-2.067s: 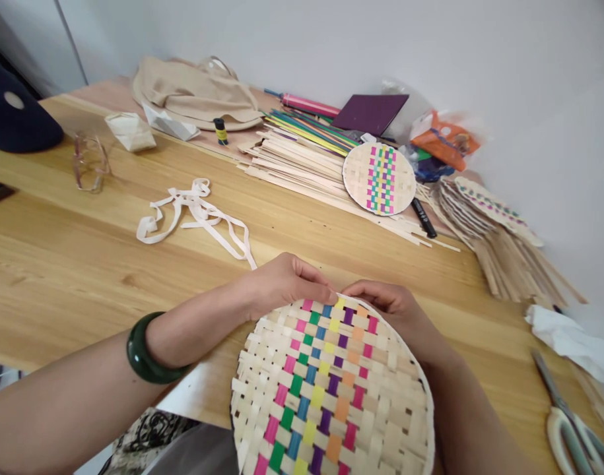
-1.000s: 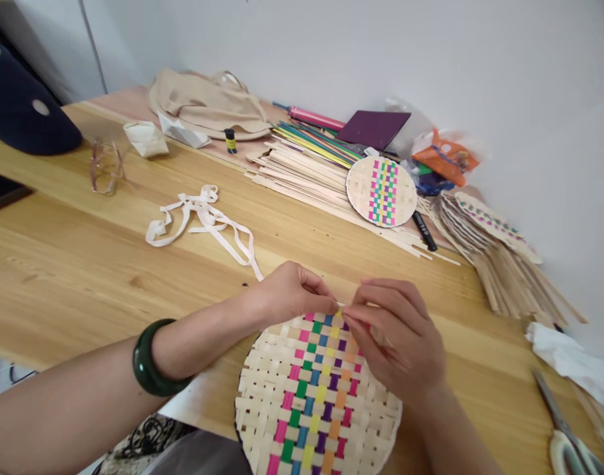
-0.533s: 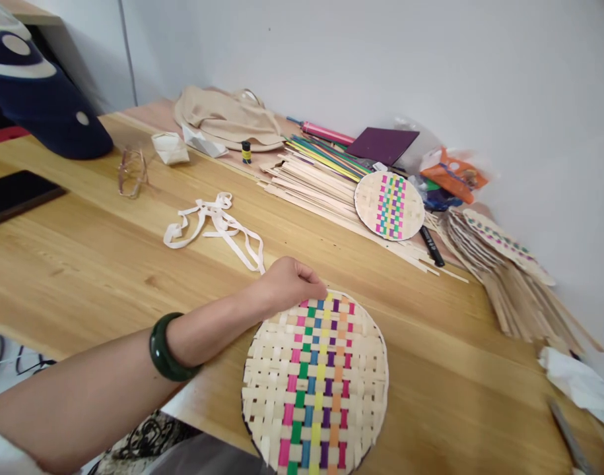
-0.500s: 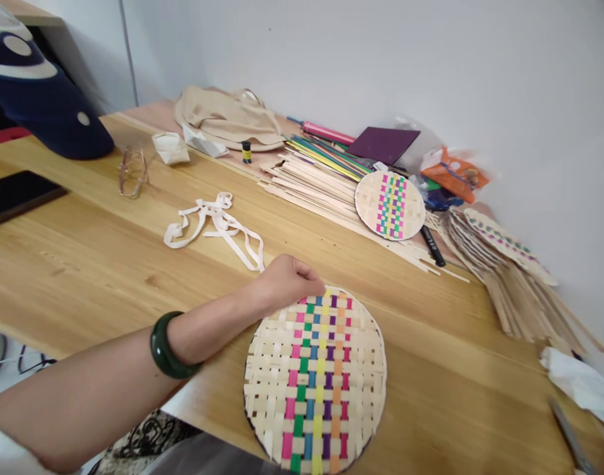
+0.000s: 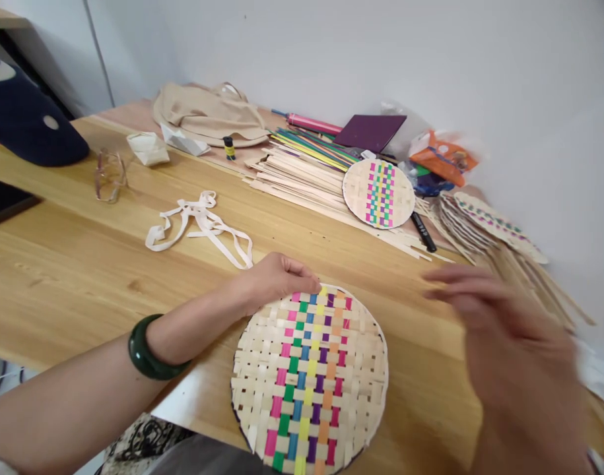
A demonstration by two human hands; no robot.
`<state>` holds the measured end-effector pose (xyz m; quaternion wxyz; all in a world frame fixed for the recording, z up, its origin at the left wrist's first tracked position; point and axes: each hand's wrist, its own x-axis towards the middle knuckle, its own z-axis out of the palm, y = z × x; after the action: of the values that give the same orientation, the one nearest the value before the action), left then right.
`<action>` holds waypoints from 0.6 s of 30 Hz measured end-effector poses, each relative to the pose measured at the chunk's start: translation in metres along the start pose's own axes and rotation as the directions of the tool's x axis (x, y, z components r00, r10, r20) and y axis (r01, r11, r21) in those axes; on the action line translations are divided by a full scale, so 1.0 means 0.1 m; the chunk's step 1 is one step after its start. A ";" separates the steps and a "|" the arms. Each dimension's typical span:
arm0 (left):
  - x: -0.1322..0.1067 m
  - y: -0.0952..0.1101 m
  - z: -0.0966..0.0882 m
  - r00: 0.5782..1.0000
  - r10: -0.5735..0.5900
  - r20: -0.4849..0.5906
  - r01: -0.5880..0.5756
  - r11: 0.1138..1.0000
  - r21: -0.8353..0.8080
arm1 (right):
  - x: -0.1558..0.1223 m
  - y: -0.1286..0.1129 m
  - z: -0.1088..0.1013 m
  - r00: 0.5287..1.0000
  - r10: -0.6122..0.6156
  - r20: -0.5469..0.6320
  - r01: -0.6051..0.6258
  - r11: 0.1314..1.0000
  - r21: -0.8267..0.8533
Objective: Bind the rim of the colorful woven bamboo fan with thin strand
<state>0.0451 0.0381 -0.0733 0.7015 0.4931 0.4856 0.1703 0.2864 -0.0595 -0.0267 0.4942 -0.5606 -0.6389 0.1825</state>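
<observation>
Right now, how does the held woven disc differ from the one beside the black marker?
The held woven disc is gripped at its top edge by the left hand; the far woven disc rests on pale strips. The held woven disc shows orange; I see none on the far woven disc. Both are pale, roundish weaves with coloured columns.

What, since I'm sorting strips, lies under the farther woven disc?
Pale strips show left of and below the farther woven disc; whatever its middle covers is hidden.

The left arm reaches in, with that hand's thumb and fingers pinched tight. The right hand is up and blurry, fingers pointing left.
</observation>
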 end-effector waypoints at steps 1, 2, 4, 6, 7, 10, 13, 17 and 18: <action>-0.01 0.01 0.01 1.000 0.006 -0.003 -0.006 1.000 0.015 | 0.01 -0.01 0.08 0.996 0.039 0.083 -0.040 0.999 0.007; -0.02 0.03 0.01 1.000 0.015 -0.006 -0.015 1.000 0.025 | 0.01 0.00 0.17 0.978 0.090 0.189 -0.095 0.995 0.016; -0.03 0.05 0.02 0.999 0.035 -0.005 -0.035 0.999 0.025 | 0.01 0.03 0.32 0.909 0.188 0.372 -0.212 0.977 0.025; -0.05 0.06 0.03 0.999 0.045 0.004 -0.045 0.999 0.015 | -0.01 0.07 0.42 0.863 0.235 0.447 -0.276 0.961 0.028; -0.05 0.06 0.03 0.999 0.042 0.014 -0.043 0.999 0.010 | -0.03 0.09 0.46 0.860 0.248 0.446 -0.287 0.958 0.021; -0.07 0.07 0.02 0.999 0.022 0.043 -0.022 1.000 0.007 | -0.09 0.08 0.54 0.908 0.255 0.332 -0.260 0.965 -0.028; -0.08 0.08 0.01 0.998 0.042 0.042 -0.043 0.999 0.032 | -0.12 0.04 0.58 0.946 0.222 0.235 -0.215 0.975 -0.056; -0.11 0.09 0.00 0.997 0.052 0.051 -0.057 0.994 0.093 | -0.11 0.04 0.60 0.951 0.194 0.240 -0.175 0.980 -0.097; -0.12 0.10 0.00 0.997 0.055 0.051 -0.059 0.993 0.100 | -0.10 0.06 0.59 0.950 0.178 0.256 -0.158 0.983 -0.096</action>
<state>0.0424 0.0340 -0.0586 0.6820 0.5456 0.4622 0.1535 0.2387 -0.0475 -0.0619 0.3663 -0.6019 -0.6551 0.2727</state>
